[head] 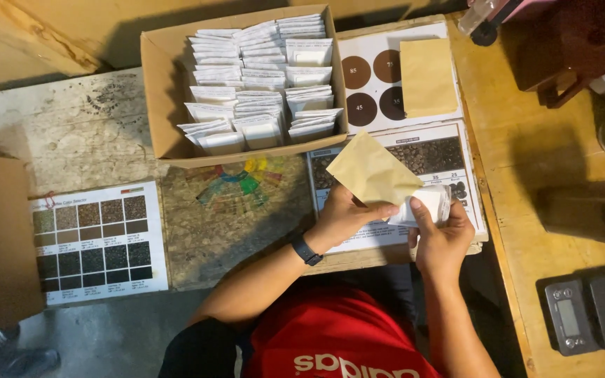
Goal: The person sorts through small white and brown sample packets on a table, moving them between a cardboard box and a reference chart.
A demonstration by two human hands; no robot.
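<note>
The left hand [344,213] pinches the flat tan paper envelope [371,171], its long axis tilted up-left; the right hand [442,234], just beside it, grips a small white pouch [430,203] at the envelope's lower-right corner.

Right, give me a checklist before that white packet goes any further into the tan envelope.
1. Left hand grips the tan envelope: ok.
2. Right hand holds the white packet: ok.
3. Packet at the envelope's mouth: ok.
4. Envelope mouth held open: cannot tell, the hands hide it.
5. Cardboard box of white packets within reach: ok.
6. Spare tan envelope lies flat on the chart: ok.
</note>
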